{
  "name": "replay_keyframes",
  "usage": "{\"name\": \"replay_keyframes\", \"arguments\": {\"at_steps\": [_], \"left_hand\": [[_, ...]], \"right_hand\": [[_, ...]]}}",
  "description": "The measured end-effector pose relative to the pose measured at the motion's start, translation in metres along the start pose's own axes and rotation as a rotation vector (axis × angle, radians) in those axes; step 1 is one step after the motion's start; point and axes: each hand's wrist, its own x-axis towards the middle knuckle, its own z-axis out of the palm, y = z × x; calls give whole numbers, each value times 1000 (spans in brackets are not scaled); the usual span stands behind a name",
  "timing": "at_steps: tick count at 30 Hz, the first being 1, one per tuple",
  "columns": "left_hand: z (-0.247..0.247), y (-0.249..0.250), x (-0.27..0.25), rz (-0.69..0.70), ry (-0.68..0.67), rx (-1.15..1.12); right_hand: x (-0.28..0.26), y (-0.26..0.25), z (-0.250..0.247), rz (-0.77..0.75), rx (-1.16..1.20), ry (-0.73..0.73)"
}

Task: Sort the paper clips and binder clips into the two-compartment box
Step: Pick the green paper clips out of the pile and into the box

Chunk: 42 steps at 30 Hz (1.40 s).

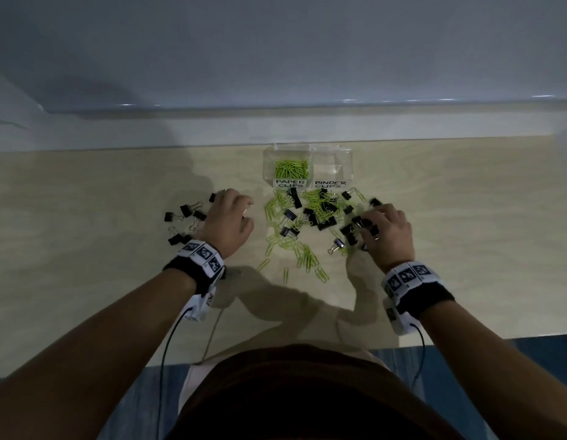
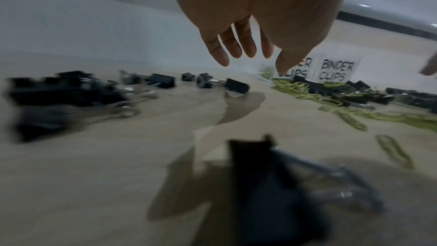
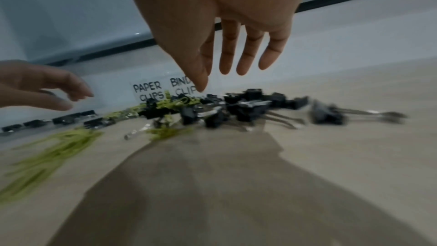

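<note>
The clear plastic two-compartment box (image 1: pixel 308 163) stands at the far edge of the pale wood-grain surface (image 1: pixel 466 236), against a white wall base. Its front carries two white labels hand-lettered in black: "PAPER CLIPS" (image 1: pixel 290 183) on the left compartment and "BINDER CLIPS" (image 1: pixel 330 184) on the right. The left compartment holds a heap of thin lime-green wire paper clips (image 1: pixel 291 168); no clips can be made out in the right compartment.

Directly in front of the box lies a mixed pile: loose lime-green paper clips (image 1: pixel 302 252) spread toward the near edge, tangled with small black binder clips with folded silver wire handles (image 1: pixel 323 211). A separate group of black binder clips (image 1: pixel 183 222) lies apart to the left of the pile.

The left hand (image 1: pixel 228 222) hovers between this separate group and the pile, fingers relaxed and spread, grasping nothing. The right hand (image 1: pixel 388 235) hangs over the right end of the pile, fingers extended downward above the binder clips, released and holding nothing.

Both wrists carry black bands with white square-patterned markers (image 1: pixel 202 254).
</note>
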Motion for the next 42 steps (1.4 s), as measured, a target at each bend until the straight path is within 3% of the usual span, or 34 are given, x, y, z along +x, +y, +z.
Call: {"name": "replay_keyframes", "arguments": {"at_steps": [3,6,10,14,17,23,26,28,31,33,36,39,42], "left_hand": [[11,34,14,110,-102,-36],[25,56,28,236,-220,46],[30,55,37,282,-296,122],[31,43,35,261,-306,93],[30,37,29,203,-255,9],[13,24,13,41,-21,-192],[12,4,4,-66,81,-115],[15,2,-1,-63,76,-25],[22,26,-1,33,-32,-33],[29,45,1,78,-149,-72],[37,59,6,115,-221,-66],[37,60,10,88,-228,-64],[35,57,11,43,-226,-123]], "right_hand": [[14,-32,9,-185,32,-52],[33,-64,16,-339,-34,-217],[50,-82,19,-406,-163,-442],[54,-76,24,-446,-163,-423],[55,-70,28,-481,-157,-419],[58,-70,22,-415,-60,-516],[52,-64,18,-402,19,-470],[46,-54,15,-363,89,-382],[33,-31,10,-296,203,-225],[25,-16,4,-186,237,-135],[14,7,-5,-14,222,-1],[9,17,-5,43,139,-10],[11,-2,4,-40,76,-38]]}}
